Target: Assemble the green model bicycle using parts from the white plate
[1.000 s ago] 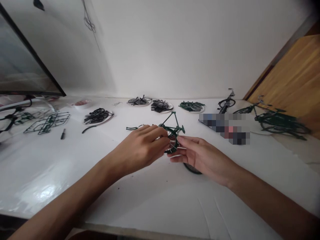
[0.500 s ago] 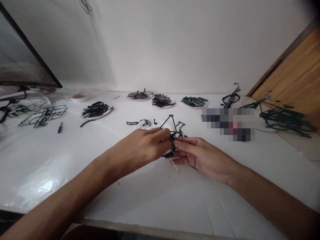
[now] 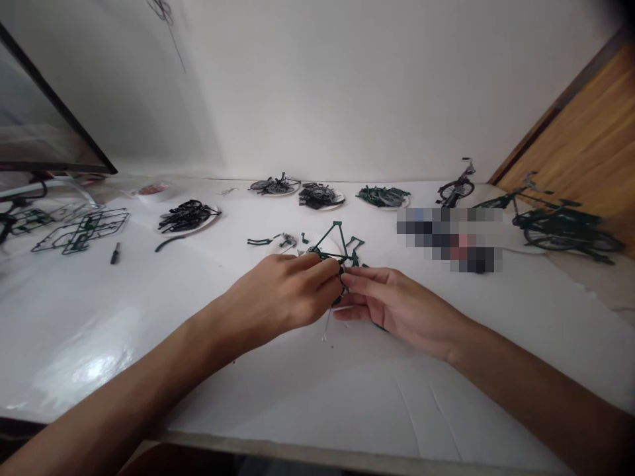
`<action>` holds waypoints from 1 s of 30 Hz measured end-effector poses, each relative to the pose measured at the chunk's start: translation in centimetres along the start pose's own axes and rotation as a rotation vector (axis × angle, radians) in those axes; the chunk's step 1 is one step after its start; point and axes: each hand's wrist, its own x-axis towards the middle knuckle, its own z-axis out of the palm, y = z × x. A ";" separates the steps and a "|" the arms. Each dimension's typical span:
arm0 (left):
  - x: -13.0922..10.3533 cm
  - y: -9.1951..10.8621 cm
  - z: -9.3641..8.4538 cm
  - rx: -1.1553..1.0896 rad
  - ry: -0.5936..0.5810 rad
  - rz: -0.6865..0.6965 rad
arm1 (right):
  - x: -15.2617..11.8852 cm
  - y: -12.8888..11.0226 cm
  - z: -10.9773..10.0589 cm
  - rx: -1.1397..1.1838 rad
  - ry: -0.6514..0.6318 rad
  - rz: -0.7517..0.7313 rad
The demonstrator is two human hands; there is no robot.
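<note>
Between my two hands is a small green model bicycle frame (image 3: pixel 331 239), its triangle pointing up and away from me. My left hand (image 3: pixel 302 287) is closed on its near part, with the fingers curled over and hiding much of it. From the other side, my right hand (image 3: pixel 380 297) pinches the same near end with thumb and fingertips. A thin metal rod (image 3: pixel 327 324) sticks out below the fingers toward me. Just beyond lie loose green parts, among them a forked piece (image 3: pixel 354 246) and a slim green arm (image 3: pixel 258 242).
Along the wall stand plates of bicycle parts: black (image 3: pixel 186 217), grey (image 3: pixel 321 196) and green (image 3: pixel 383 196). Two model bicycles are at the right, one green (image 3: pixel 565 221), one dark (image 3: pixel 455 185). Leftward lie a screwdriver (image 3: pixel 116 254) and green sprue frames (image 3: pixel 82 230). A screen (image 3: pixel 44 112) stands far left.
The near part of the bicycle frame has turned in my fingers, and the metal rod has swung from pointing right to pointing slightly left. Both hands keep their grip.
</note>
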 end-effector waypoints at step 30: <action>-0.1 0.1 1.1 -0.164 0.067 -0.156 | -0.1 0.1 0.4 0.056 -0.013 -0.026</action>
